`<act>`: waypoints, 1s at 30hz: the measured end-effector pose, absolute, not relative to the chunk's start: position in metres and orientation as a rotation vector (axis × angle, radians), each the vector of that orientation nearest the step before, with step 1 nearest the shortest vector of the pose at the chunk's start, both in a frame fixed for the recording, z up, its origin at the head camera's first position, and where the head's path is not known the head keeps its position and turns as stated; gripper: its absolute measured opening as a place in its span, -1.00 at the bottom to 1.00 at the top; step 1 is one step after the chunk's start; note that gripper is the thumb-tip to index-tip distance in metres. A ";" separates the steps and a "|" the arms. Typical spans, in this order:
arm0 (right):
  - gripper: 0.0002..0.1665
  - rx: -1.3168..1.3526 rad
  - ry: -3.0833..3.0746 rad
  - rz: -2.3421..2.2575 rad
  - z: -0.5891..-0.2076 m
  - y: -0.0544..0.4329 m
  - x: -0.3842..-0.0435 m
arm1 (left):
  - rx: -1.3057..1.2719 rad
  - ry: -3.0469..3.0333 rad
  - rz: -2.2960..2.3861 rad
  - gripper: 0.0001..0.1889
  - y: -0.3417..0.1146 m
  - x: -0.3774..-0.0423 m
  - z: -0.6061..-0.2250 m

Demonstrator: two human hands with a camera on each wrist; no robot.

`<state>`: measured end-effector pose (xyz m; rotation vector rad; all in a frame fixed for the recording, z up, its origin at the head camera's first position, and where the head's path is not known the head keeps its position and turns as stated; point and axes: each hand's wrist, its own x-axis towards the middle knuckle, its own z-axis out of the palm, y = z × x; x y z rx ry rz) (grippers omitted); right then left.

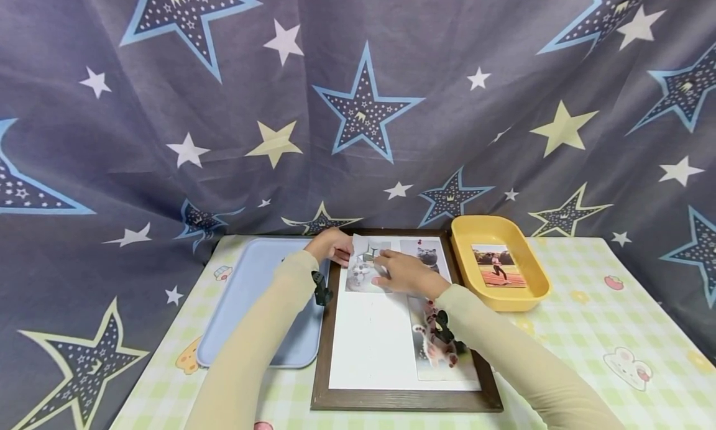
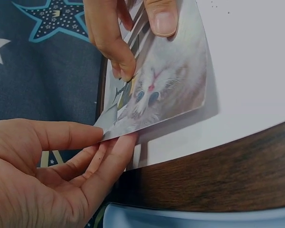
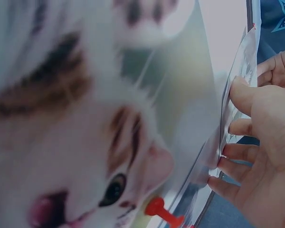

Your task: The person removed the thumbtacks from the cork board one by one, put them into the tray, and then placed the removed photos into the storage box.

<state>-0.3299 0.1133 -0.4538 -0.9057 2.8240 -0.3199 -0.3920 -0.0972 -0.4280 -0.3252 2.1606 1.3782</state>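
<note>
My left hand (image 1: 334, 245) pinches the corner of a photo of a white kitten (image 2: 173, 80) between thumb and fingers. The photo lies over the top left of a white board (image 1: 369, 349) in a brown frame, its held edge lifted off the surface. My right hand (image 1: 410, 273) rests its fingertips on the same photo, fingers spread. To the right on the board is a grey cat photo (image 1: 427, 256) with a red push pin (image 1: 420, 242) at its top. Below it a striped kitten photo (image 1: 433, 343), partly hidden by my right sleeve, has a red push pin (image 3: 156, 207).
A light blue tray (image 1: 224, 330) stands left of the board, partly behind my left arm. Right of the board, a yellow bin (image 1: 468, 250) contains a photo of a runner (image 1: 498, 267). A star-patterned curtain (image 1: 358, 187) hangs behind the checked tablecloth (image 1: 582, 330).
</note>
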 end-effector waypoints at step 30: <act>-0.30 -0.930 2.809 -0.304 -0.451 0.112 -0.334 | -0.286 2.133 1.340 -0.31 -0.100 -0.393 -0.433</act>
